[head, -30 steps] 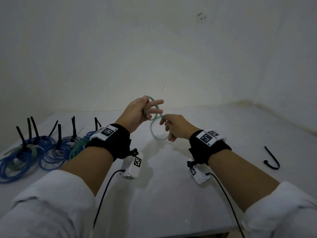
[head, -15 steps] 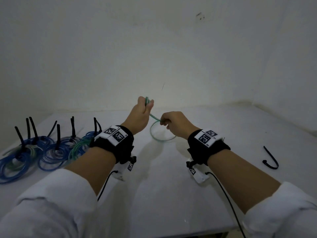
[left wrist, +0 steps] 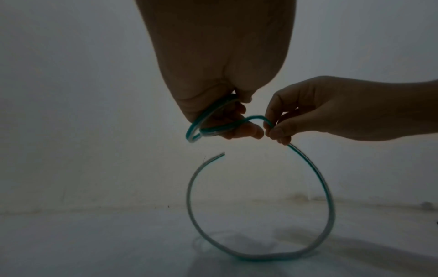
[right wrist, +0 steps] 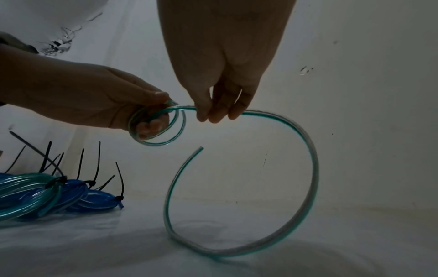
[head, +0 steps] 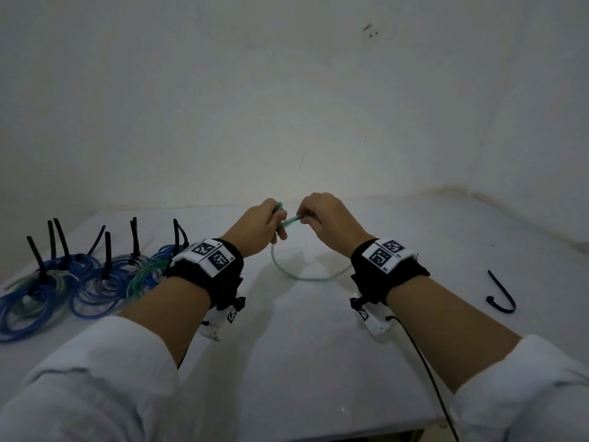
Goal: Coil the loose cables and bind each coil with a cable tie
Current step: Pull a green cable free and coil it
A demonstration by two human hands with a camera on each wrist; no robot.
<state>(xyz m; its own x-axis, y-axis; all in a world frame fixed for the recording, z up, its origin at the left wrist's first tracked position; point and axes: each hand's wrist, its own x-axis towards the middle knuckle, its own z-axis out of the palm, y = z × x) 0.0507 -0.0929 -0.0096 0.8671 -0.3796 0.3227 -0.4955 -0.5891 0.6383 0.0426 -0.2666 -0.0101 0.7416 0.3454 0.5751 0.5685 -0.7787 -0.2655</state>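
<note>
Spreading across the whole lower part of the head view, the white table [head: 302, 362] carries most of the evidence of progress. At nine o'clock on it lies a heap of finished coils [head: 60, 282], blue and green, each already bound with a black tie whose tail sticks up. By that count most of the work looks done. One spare tie [head: 501, 295] lies alone at three o'clock, well apart from the hands, seemingly waiting for the last coil.

That last piece, a green cable [right wrist: 305, 168], is only partly wound. A couple of small turns sit in the left hand, while the rest arcs down in one big open loop whose bottom touches the table at twelve o'clock from the person. Its cut end hangs free in the air just below the hands. I judge that this loop has yet to be gathered in, and then the binding remains.

Both forearms reach forward, wrists raised above the table, hands nearly meeting. The left hand [head: 259, 224] is curled round the small turns, fingers through them and thumb on top. The right hand [head: 330, 223], palm down, pinches the cable between thumb and fingertips [right wrist: 213, 114] just beside those turns, ready to feed it round.
</note>
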